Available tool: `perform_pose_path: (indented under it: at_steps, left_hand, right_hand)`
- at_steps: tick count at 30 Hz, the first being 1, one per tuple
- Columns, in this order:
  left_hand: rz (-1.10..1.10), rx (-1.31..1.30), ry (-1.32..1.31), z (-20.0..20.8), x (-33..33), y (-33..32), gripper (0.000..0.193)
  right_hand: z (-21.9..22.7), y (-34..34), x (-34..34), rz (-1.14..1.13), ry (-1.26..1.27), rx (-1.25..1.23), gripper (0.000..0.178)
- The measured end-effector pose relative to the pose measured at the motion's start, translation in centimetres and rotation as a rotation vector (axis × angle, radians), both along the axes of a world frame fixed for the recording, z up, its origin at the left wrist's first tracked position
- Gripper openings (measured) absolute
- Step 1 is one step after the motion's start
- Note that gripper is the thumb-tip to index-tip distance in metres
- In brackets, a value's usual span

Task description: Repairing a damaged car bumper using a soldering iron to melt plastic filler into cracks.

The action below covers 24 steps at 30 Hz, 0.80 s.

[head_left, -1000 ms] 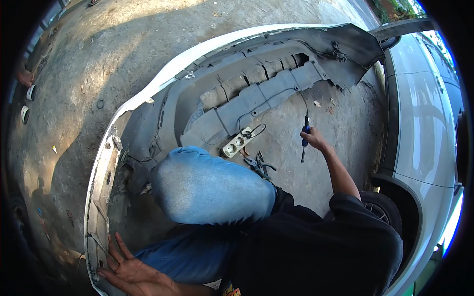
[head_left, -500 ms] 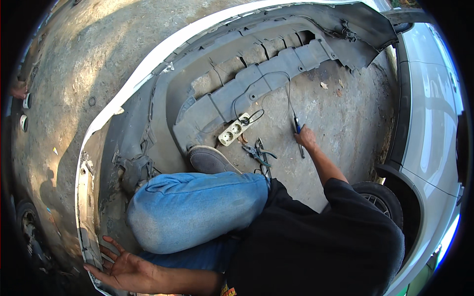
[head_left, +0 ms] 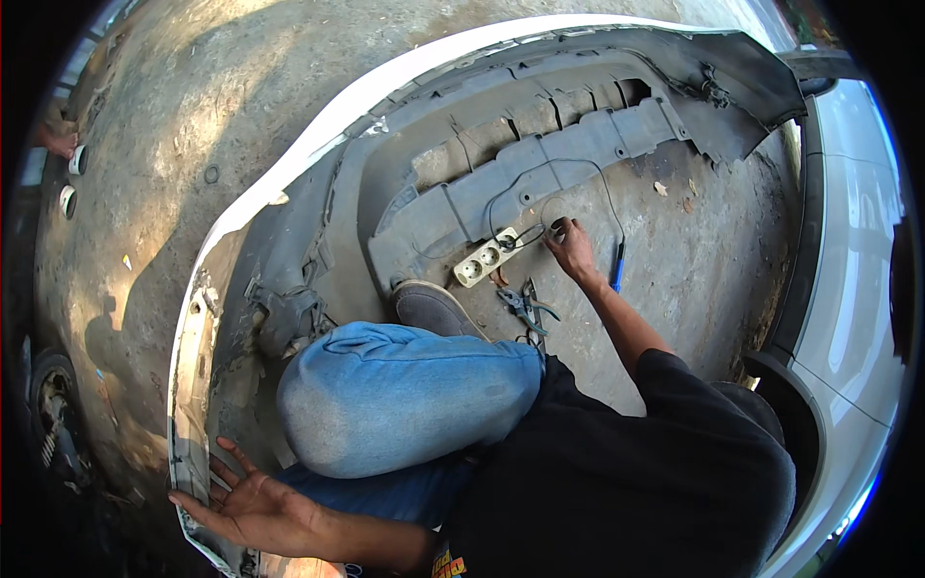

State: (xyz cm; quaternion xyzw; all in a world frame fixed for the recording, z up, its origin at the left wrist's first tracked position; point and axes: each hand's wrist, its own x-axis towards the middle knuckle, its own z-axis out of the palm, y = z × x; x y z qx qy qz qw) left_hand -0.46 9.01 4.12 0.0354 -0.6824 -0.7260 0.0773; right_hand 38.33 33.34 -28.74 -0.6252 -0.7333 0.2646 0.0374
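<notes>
Near the lower left, my left hand (head_left: 265,509) is open, palm up and fingers apart, against the edge of a large white car bumper (head_left: 332,123). My right hand (head_left: 572,252) reaches over the ground with its fingertips pinched together; whatever is between them is too small to make out. A thin wire loop (head_left: 545,204) curves up beside those fingertips. To the right of that hand lies a soldering iron (head_left: 618,268) with a blue handle and a black cable. A cream power strip (head_left: 479,264) with a plug in it sits to the left.
Pliers (head_left: 525,306) with green handles lie below the power strip, close to my shoe (head_left: 438,310). The bumper's dark inner side curves around me. A light-coloured car (head_left: 848,260) stands on the right. Another person's foot (head_left: 60,140) shows at the far left.
My right hand has let go of the soldering iron, which now lies on the ground, and has moved left to the thin wire. My left hand stays at the bumper edge. The view has shifted slightly.
</notes>
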Motion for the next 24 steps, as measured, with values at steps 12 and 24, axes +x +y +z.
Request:
perform_pose_path:
  at_steps: [12,24]
  left_hand:
    - [-0.091,0.153,-0.29,-5.0,4.4,-3.8,0.053]
    - [-0.454,-0.137,0.164,-5.4,5.9,-4.5,0.035]
  right_hand:
    - [0.4,-2.4,-1.0,-0.222,0.022,0.104,0.019]
    - [26.1,-5.8,-19.5,0.419,0.607,0.088,0.012]
